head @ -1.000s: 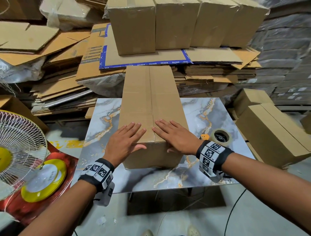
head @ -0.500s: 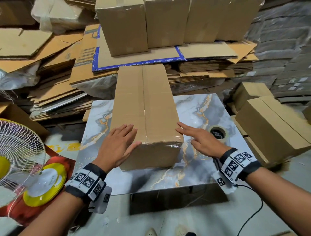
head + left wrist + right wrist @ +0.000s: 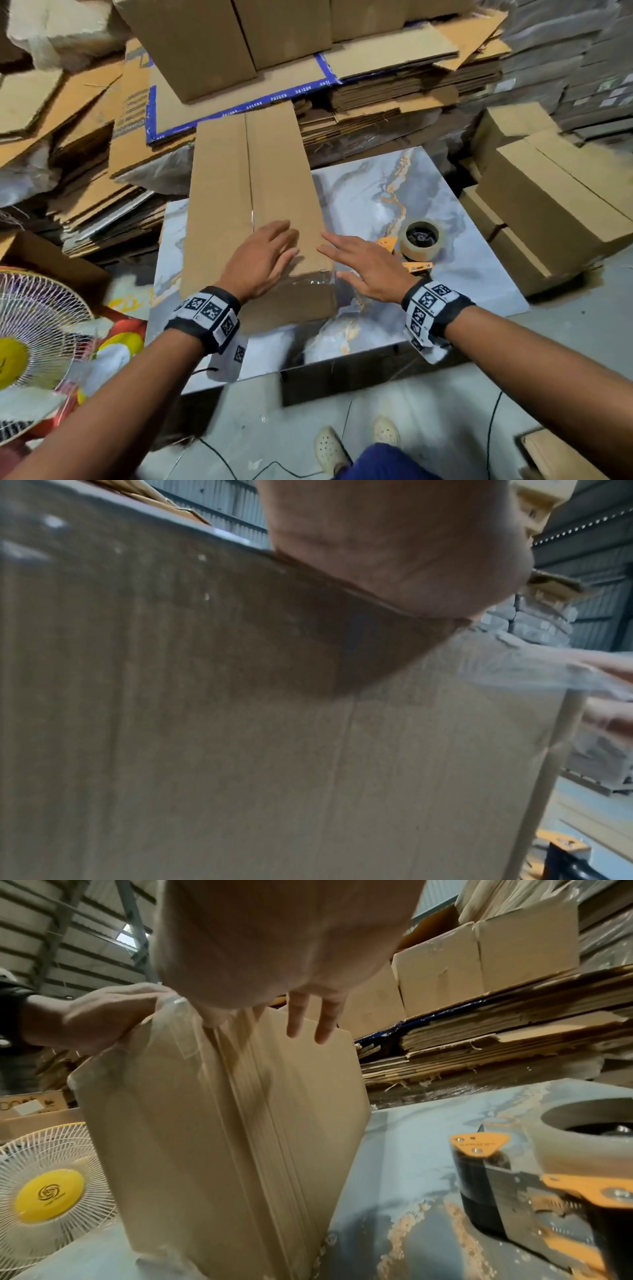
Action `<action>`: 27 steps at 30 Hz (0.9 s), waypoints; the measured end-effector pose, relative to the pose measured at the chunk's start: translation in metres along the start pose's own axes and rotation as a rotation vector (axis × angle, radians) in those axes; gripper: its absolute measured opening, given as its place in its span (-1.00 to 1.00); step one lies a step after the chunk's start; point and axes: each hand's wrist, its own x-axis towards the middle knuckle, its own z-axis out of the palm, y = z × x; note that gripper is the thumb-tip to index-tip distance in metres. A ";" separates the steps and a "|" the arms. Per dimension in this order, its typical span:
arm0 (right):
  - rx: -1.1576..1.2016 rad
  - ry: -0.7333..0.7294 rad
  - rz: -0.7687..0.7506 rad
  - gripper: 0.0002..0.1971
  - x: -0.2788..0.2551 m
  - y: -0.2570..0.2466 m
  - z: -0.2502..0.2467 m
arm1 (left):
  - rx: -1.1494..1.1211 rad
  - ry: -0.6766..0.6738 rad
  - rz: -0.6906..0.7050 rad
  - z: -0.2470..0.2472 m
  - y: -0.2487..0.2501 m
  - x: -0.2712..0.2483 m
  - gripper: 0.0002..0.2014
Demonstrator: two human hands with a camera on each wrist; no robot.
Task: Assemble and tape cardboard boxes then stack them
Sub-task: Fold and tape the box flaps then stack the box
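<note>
A long brown cardboard box (image 3: 253,192) lies lengthwise on the marble-patterned table (image 3: 383,192), its top flaps closed and clear tape over the near end. My left hand (image 3: 263,257) rests flat on the box's near top, fingers straight. My right hand (image 3: 359,263) is at the box's near right edge, fingers extended along its side (image 3: 308,1020). In the left wrist view the box's near face (image 3: 274,750) fills the picture, with clear tape at its right corner. A tape dispenser (image 3: 419,240) with orange plates and a tan roll sits on the table just right of my right hand.
Taped boxes (image 3: 191,44) stand on stacks of flat cardboard (image 3: 394,89) behind the table. More closed boxes (image 3: 548,205) are piled at the right. A white fan (image 3: 30,335) with a yellow hub stands at the left. Cables run over the floor by my feet (image 3: 329,448).
My left hand has slid right across the box top toward the seam. My right hand went from the top, out toward the dispenser, then back to the box's right edge. The view shifted left.
</note>
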 end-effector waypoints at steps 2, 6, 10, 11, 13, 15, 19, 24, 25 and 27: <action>0.013 0.029 -0.009 -0.44 0.001 -0.001 0.006 | 0.011 0.004 -0.004 0.002 -0.001 -0.003 -0.45; 0.009 0.129 -0.055 -0.43 0.006 -0.002 0.014 | 0.016 0.024 -0.035 0.007 -0.002 -0.005 -0.44; -0.006 0.229 -0.059 -0.45 0.010 0.000 0.022 | 0.022 0.027 -0.030 0.009 -0.001 -0.004 -0.44; -0.008 0.240 -0.048 -0.46 0.011 0.000 0.025 | 0.023 0.029 -0.028 0.009 -0.001 -0.004 -0.44; -0.006 0.264 -0.035 -0.47 0.014 0.000 0.031 | 0.027 0.042 -0.028 0.009 -0.002 -0.005 -0.45; 0.002 0.298 -0.031 -0.48 0.016 -0.001 0.036 | 0.030 0.047 -0.029 0.009 -0.003 -0.005 -0.46; 0.068 0.339 -0.015 -0.48 0.015 -0.002 0.038 | 0.037 0.041 -0.022 0.009 -0.004 -0.005 -0.48; 0.089 0.269 -0.037 -0.44 0.016 0.001 0.025 | 0.031 0.040 -0.026 0.009 -0.002 -0.006 -0.45; 0.104 0.253 -0.036 -0.44 0.015 0.002 0.023 | 0.032 0.041 -0.030 0.008 -0.002 -0.006 -0.44; 0.126 0.244 -0.037 -0.45 0.014 0.004 0.021 | 0.041 0.042 -0.042 0.008 -0.001 -0.006 -0.43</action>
